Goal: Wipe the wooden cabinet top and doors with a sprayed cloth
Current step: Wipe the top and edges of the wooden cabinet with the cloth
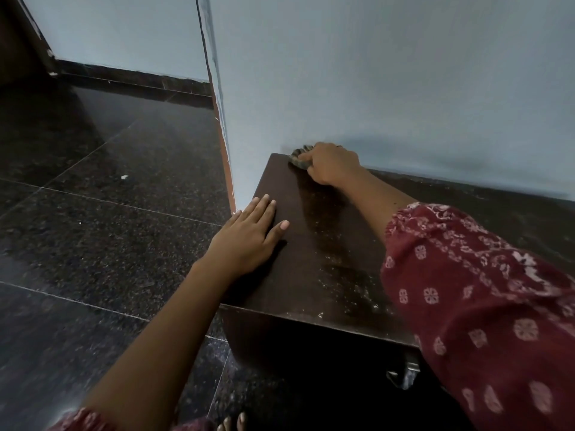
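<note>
A dark wooden cabinet (326, 253) stands against a pale blue wall, its top dusty and speckled with white flecks. My right hand (333, 163) grips a crumpled grey cloth (299, 158) at the far left corner of the top, close to the wall. My left hand (249, 234) lies flat with straight fingers on the left edge of the top. The cabinet front is in shadow below, where a metal latch (407, 373) shows.
A pale blue wall (404, 88) runs behind the cabinet and ends in a corner edge (217, 104) just left of it. Dark polished granite floor (93, 213) spreads to the left. My toes (233, 424) show at the bottom edge.
</note>
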Available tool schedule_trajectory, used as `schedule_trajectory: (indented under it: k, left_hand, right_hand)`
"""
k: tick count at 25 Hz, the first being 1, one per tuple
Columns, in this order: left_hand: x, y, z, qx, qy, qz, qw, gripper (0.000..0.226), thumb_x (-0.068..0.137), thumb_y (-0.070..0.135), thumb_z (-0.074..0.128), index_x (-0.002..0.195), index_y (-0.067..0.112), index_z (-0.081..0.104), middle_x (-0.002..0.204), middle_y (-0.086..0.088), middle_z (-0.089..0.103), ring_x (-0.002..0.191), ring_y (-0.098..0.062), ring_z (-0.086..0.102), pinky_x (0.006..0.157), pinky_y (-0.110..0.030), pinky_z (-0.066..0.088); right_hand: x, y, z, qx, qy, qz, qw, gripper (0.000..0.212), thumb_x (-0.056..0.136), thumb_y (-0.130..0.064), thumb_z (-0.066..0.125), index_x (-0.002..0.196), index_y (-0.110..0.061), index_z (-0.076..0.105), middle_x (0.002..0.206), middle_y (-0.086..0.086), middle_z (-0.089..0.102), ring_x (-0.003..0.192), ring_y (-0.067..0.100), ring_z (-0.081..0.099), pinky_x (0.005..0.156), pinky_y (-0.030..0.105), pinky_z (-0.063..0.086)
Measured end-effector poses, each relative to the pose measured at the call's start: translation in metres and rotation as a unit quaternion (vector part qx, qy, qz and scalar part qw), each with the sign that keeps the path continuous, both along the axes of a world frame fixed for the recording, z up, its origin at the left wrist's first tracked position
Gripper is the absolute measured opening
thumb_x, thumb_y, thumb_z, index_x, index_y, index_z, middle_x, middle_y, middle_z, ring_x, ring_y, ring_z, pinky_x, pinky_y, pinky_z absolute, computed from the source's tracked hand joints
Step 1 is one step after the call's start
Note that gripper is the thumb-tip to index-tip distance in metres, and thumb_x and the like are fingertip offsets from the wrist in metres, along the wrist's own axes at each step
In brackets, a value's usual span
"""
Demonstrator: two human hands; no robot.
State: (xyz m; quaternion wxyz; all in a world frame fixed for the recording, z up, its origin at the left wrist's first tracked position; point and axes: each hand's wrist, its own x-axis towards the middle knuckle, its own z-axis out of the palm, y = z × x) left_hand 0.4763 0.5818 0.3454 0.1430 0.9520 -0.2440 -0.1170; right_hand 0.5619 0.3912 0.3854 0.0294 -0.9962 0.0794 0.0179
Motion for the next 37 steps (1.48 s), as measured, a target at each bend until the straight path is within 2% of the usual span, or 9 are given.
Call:
schedule_trajectory:
  k: [10, 19, 21, 23, 25, 27, 29, 33, 37]
  left_hand:
    - [-0.009, 0.0, 0.011, -0.084, 0.041, 0.026, 0.995, 0.055, 0.1, 0.042, 0.01, 0.15, 0.019, 0.011, 0.161, 0.002, 0.003, 0.148, -0.01, -0.003, 0.119, -0.034, 0.0]
    - [-0.025, -0.006, 0.008, -0.051, 0.022, 0.019, 0.998, 0.058, 0.099, 0.044, 0.006, 0.151, 0.019, 0.009, 0.161, 0.003, 0.001, 0.148, -0.01, -0.007, 0.119, -0.038, -0.008]
    - [-0.026, -0.009, 0.009, -0.033, 0.019, 0.013, 0.999, 0.058, 0.099, 0.045, 0.006, 0.151, 0.018, 0.01, 0.161, 0.002, 0.001, 0.148, -0.011, -0.007, 0.119, -0.039, -0.01]
    - [-0.026, -0.012, 0.009, -0.017, 0.008, 0.009, 1.0, 0.06, 0.098, 0.046, 0.005, 0.15, 0.018, 0.011, 0.161, 0.001, 0.001, 0.148, -0.011, -0.008, 0.117, -0.04, -0.015]
    - [-0.025, -0.012, 0.01, -0.028, 0.01, 0.01, 0.999, 0.06, 0.098, 0.046, 0.006, 0.15, 0.017, 0.013, 0.161, 0.001, 0.003, 0.148, -0.011, -0.006, 0.117, -0.039, -0.014]
    - [-0.023, -0.013, 0.012, -0.049, 0.021, 0.013, 0.999, 0.058, 0.099, 0.045, 0.007, 0.15, 0.017, 0.014, 0.161, 0.001, 0.005, 0.148, -0.012, -0.004, 0.119, -0.038, -0.009]
    - [-0.021, -0.014, 0.013, -0.057, 0.02, 0.015, 0.998, 0.058, 0.099, 0.044, 0.009, 0.15, 0.018, 0.017, 0.161, 0.0, 0.009, 0.149, -0.013, 0.0, 0.119, -0.038, -0.004]
    - [-0.019, -0.016, 0.014, -0.081, -0.014, 0.024, 0.996, 0.055, 0.099, 0.044, 0.015, 0.146, 0.019, 0.029, 0.158, -0.003, 0.022, 0.148, -0.017, 0.013, 0.119, -0.038, 0.007]
    - [-0.017, -0.018, 0.009, -0.038, -0.035, 0.013, 0.999, 0.056, 0.099, 0.045, 0.016, 0.149, 0.019, 0.02, 0.16, 0.002, 0.011, 0.148, -0.012, 0.004, 0.12, -0.035, 0.003]
  right_hand:
    - [-0.149, 0.043, 0.005, -0.017, -0.016, 0.095, 0.995, 0.048, 0.094, -0.02, 0.04, 0.138, -0.04, 0.039, 0.145, 0.0, 0.041, 0.127, 0.035, 0.043, 0.095, 0.044, 0.044]
    - [-0.26, 0.05, 0.012, -0.05, 0.009, 0.191, 0.98, 0.05, 0.096, -0.023, 0.038, 0.142, -0.04, 0.03, 0.155, -0.004, 0.028, 0.131, 0.037, 0.038, 0.098, 0.04, 0.04]
    - [-0.269, 0.042, 0.013, -0.087, -0.007, 0.226, 0.97, 0.051, 0.088, -0.024, 0.056, 0.134, -0.041, 0.045, 0.144, -0.002, 0.048, 0.115, 0.038, 0.055, 0.086, 0.04, 0.049]
    - [-0.271, 0.034, 0.009, -0.131, -0.015, 0.227, 0.965, 0.053, 0.062, -0.026, 0.081, 0.111, -0.04, 0.066, 0.113, -0.004, 0.071, 0.081, 0.032, 0.07, 0.059, 0.034, 0.055]
    - [-0.266, 0.029, 0.007, -0.146, -0.016, 0.219, 0.964, 0.052, 0.054, -0.026, 0.085, 0.102, -0.04, 0.07, 0.102, -0.005, 0.075, 0.072, 0.03, 0.071, 0.052, 0.031, 0.054]
    - [-0.256, 0.029, 0.012, -0.114, -0.018, 0.221, 0.968, 0.049, 0.076, -0.024, 0.07, 0.12, -0.043, 0.059, 0.126, -0.006, 0.064, 0.099, 0.036, 0.065, 0.071, 0.037, 0.054]
    - [-0.241, 0.026, 0.014, -0.1, -0.005, 0.194, 0.976, 0.049, 0.095, -0.023, 0.043, 0.137, -0.046, 0.036, 0.15, -0.009, 0.037, 0.129, 0.036, 0.042, 0.095, 0.038, 0.042]
    - [-0.199, 0.02, 0.016, -0.081, -0.006, 0.15, 0.985, 0.048, 0.096, -0.023, 0.037, 0.138, -0.045, 0.036, 0.149, -0.008, 0.036, 0.13, 0.034, 0.039, 0.096, 0.038, 0.04]
    - [-0.132, 0.003, 0.008, -0.055, -0.013, 0.106, 0.993, 0.043, 0.095, -0.026, 0.04, 0.133, -0.045, 0.044, 0.142, -0.006, 0.046, 0.125, 0.031, 0.045, 0.094, 0.041, 0.043]
